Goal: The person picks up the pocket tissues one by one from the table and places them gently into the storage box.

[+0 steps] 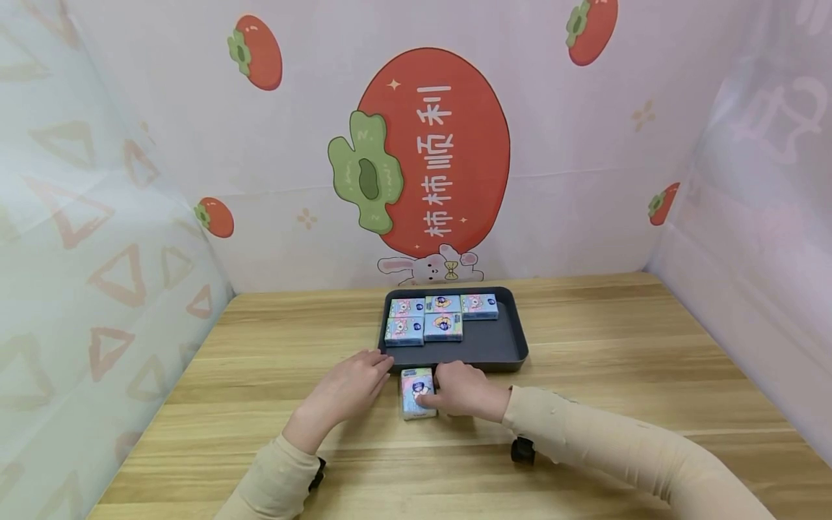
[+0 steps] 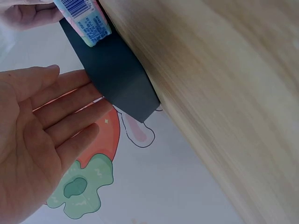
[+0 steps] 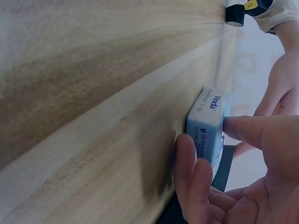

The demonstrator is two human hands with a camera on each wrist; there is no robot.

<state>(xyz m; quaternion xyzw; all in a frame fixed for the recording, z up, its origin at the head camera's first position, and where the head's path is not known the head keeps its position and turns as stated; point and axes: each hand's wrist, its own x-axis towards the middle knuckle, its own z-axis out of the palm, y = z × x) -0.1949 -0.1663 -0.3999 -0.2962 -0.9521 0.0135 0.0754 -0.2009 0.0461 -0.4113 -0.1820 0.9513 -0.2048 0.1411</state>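
A small blue-and-pink tissue pack (image 1: 411,383), marked Vinda on its end in the right wrist view, lies at the front side of a dark grey tray (image 1: 490,344). My right hand (image 1: 469,391) grips this pack, thumb on its top face and fingers along its right side. My left hand (image 1: 347,386) holds nothing, its fingers extended with the tips at the tray's front left corner. In the left wrist view its palm and straight fingers show beside the tray wall. Inside the tray, several similar tissue packs (image 1: 443,327) sit in two rows toward the left and back.
The tray stands on a wood-grain table (image 1: 604,361), near its back edge. Behind rises a pale cloth backdrop (image 1: 565,202) printed with persimmons and a rabbit, and similar cloth hangs at both sides. A dark band (image 1: 523,450) is on the right wrist.
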